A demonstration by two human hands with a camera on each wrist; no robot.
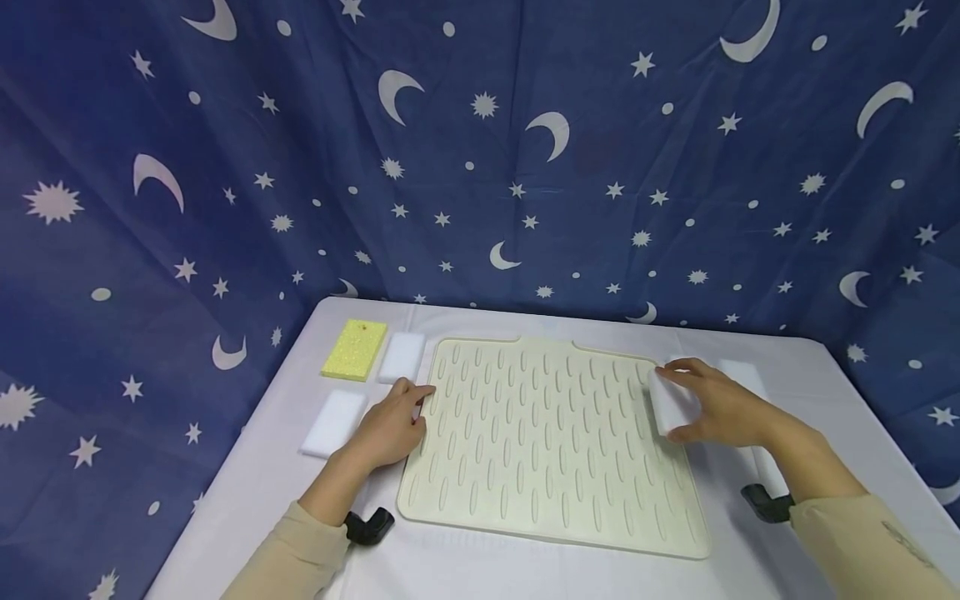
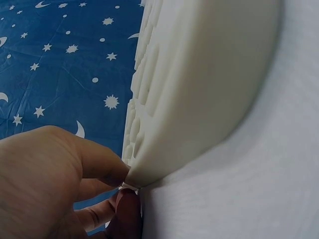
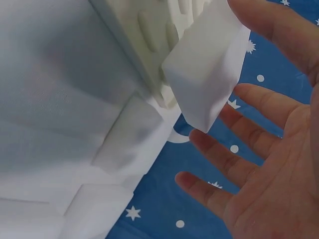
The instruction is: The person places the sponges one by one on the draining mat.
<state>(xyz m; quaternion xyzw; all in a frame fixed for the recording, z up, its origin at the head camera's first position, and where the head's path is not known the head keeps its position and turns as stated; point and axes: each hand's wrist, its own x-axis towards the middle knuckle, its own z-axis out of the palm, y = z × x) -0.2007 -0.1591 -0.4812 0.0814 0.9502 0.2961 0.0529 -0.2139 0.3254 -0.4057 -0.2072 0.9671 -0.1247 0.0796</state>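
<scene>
A cream drying mat (image 1: 551,433) with raised oval ridges lies on the white table. My left hand (image 1: 390,423) is at its left edge, index fingertip over the rim and thumb beside it; close up, the fingertips (image 2: 118,175) pinch the mat's edge (image 2: 199,109). At the mat's right edge, my right hand (image 1: 716,404) holds a white sponge (image 1: 670,402) between thumb and fingers. In the right wrist view this white block (image 3: 209,69) is tilted, overlapping the mat's corner, with the lower fingers (image 3: 224,154) spread apart from it.
Left of the mat lie a yellow sponge (image 1: 355,350) and two white sponges, one nearer the back (image 1: 402,357) and one in front (image 1: 334,423). Several white blocks (image 3: 130,133) lie right of the mat. Starry blue cloth (image 1: 480,167) hangs behind the table (image 1: 480,567).
</scene>
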